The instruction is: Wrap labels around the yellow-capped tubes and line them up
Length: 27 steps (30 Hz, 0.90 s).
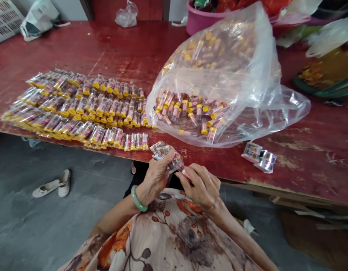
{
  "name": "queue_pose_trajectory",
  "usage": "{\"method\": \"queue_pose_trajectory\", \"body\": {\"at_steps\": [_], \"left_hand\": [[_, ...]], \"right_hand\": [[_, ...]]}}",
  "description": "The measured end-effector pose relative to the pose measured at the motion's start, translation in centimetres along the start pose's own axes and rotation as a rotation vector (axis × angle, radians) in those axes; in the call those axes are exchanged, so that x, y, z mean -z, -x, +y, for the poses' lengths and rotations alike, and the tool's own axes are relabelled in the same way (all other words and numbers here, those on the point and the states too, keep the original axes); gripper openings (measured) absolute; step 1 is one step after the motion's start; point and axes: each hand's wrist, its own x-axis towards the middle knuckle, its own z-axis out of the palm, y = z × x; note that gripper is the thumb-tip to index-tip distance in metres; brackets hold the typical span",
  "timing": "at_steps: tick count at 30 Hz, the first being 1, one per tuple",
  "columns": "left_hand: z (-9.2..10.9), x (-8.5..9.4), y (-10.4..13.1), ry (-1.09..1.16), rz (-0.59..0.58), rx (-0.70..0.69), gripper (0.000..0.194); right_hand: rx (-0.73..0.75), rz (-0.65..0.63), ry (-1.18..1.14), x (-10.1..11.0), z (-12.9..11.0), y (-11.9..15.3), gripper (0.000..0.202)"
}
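My left hand (157,171), with a green bangle on its wrist, is closed on a stack of printed clear wrappers (162,150) near the table's front edge. Beside it, my right hand (201,184) pinches a small tube (186,174) at the open end of the wrappers. Its far end is hidden by the fingers. Rows of wrapped tubes with yellow caps (106,107) lie to the left on the table. Beyond my hands a large clear plastic bag (219,81) lies with its mouth toward me, holding many loose yellow-capped tubes (184,108).
The red table (106,45) spans the view. More wrappers (258,156) lie at its right front. A pink tub (200,22), a thin plastic bag (127,15) and a green-rimmed container (318,88) stand farther back. White shoes (64,183) are on the floor.
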Motion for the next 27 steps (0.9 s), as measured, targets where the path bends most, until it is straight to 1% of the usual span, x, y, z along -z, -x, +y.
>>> {"method": "queue_pose_trajectory", "body": {"at_steps": [3,6,7,9,12,14,18,19,20,21,23,25,27], "left_hand": [[-0.2,0.3,-0.1,-0.006,-0.008,-0.004,0.042],[-0.4,0.4,-0.1,-0.027,0.028,-0.002,0.042],[-0.5,0.5,-0.1,-0.041,0.036,0.001,0.041],[-0.7,0.5,0.1,-0.078,0.027,0.008,0.037],[-1.0,0.9,0.2,-0.128,-0.033,0.026,0.033],[-0.9,1.2,0.1,-0.146,-0.053,0.018,0.032],[0.1,1.5,0.0,-0.139,-0.031,0.002,0.033],[0.3,1.5,0.1,-0.136,-0.026,0.009,0.035],[0.6,1.4,0.2,-0.134,-0.027,0.020,0.037],[0.7,1.2,0.4,-0.130,-0.029,0.032,0.039],[0.7,0.9,0.8,-0.115,-0.040,0.056,0.042],[0.4,0.6,1.3,-0.104,-0.062,0.079,0.046],[0.1,0.4,1.8,-0.108,-0.088,0.092,0.049]], "right_hand": [[-0.002,0.030,0.032,0.0,-0.1,0.1,0.029],[0.067,0.021,0.085,0.0,-0.1,0.3,0.031],[0.065,0.017,0.093,-0.1,-0.1,0.4,0.031],[0.013,0.016,0.091,-0.3,-0.2,0.7,0.031],[-0.055,0.005,0.081,-0.7,-0.4,0.7,0.030],[-0.107,-0.053,-0.022,-0.4,-0.3,0.5,0.032],[-0.252,-0.356,-0.514,1.5,0.6,0.0,0.039],[-0.273,-0.384,-0.595,1.9,0.8,0.0,0.039],[-0.295,-0.367,-0.633,2.2,0.9,0.0,0.038],[-0.315,-0.314,-0.638,2.4,1.0,0.1,0.037],[-0.337,-0.159,-0.592,2.4,0.8,0.2,0.035],[-0.323,-0.041,-0.520,2.1,0.3,0.1,0.033],[-0.299,0.044,-0.458,1.8,-0.4,-0.4,0.029]]}}
